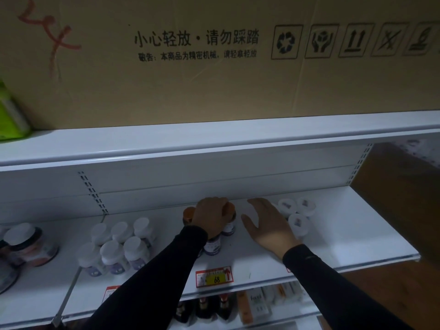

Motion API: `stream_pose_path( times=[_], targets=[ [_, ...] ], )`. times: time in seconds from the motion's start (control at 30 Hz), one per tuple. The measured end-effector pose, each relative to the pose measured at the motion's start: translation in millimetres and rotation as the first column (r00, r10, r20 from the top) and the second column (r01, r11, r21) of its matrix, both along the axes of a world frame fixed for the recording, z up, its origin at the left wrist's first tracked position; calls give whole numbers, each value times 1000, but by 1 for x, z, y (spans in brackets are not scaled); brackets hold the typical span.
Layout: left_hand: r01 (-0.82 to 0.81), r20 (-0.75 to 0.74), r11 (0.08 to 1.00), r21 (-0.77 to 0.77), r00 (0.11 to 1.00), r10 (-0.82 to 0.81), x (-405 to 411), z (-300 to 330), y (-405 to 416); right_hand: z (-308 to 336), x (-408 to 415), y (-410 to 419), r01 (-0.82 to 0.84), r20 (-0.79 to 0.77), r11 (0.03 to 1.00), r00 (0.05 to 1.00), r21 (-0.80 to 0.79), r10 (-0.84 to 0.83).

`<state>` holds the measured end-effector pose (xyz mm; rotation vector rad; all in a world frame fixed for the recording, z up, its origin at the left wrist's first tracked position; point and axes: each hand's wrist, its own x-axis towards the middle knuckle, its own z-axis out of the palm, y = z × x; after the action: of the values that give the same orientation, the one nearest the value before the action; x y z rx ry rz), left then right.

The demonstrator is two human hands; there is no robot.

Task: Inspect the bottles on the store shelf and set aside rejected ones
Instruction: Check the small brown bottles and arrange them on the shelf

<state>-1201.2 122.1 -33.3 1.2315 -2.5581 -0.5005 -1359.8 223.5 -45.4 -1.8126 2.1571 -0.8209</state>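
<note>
On the white store shelf (333, 236) stands a small cluster of dark bottles with orange caps. My left hand (209, 216) curls over the top of one orange-capped bottle (229, 223) at the back of that cluster. Another orange cap (189, 214) shows just left of my hand, and a purple-labelled bottle (213, 246) stands in front under my wrist. My right hand (266, 222) hovers flat and open over the bare shelf to the right, holding nothing. Three white-capped bottles (296, 211) stand just beyond its fingers.
Several white-capped bottles (121, 248) stand in a group to the left, with larger jars (28, 246) at the far left. A price tag (214, 277) marked 68 hangs on the shelf edge. A big cardboard box (214, 55) sits on the upper shelf. Boxes and bottles fill the shelf below.
</note>
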Motion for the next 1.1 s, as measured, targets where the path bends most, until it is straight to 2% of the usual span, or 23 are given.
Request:
stream_pose_path(
  times=[0.13,0.27,0.37,0.47,0.57,0.73,0.97,1.1],
  targets=[
    [-21,-223,996,91,974,41,4,16,11,9,4,3,-10,9,998,1000,-62,11],
    [-78,-446,985,153,884,139,17,43,21,21,17,7,-23,66,995,997,-98,30],
    [-108,-540,972,207,816,206,31,58,27,30,34,11,-69,147,991,985,-119,86],
    [-150,-572,955,256,773,275,47,72,34,40,57,16,-121,175,982,974,-148,147],
    [-185,-577,944,272,754,314,63,79,40,41,80,18,-159,201,957,957,-243,210],
    [-203,-623,912,357,675,394,89,80,46,45,104,17,-188,270,943,926,-276,264],
    [-78,-649,841,535,600,468,104,87,54,43,116,20,-273,282,929,897,-251,340],
    [-70,-665,826,560,556,498,107,93,60,36,120,20,-281,283,933,897,-227,339]
  ],
)
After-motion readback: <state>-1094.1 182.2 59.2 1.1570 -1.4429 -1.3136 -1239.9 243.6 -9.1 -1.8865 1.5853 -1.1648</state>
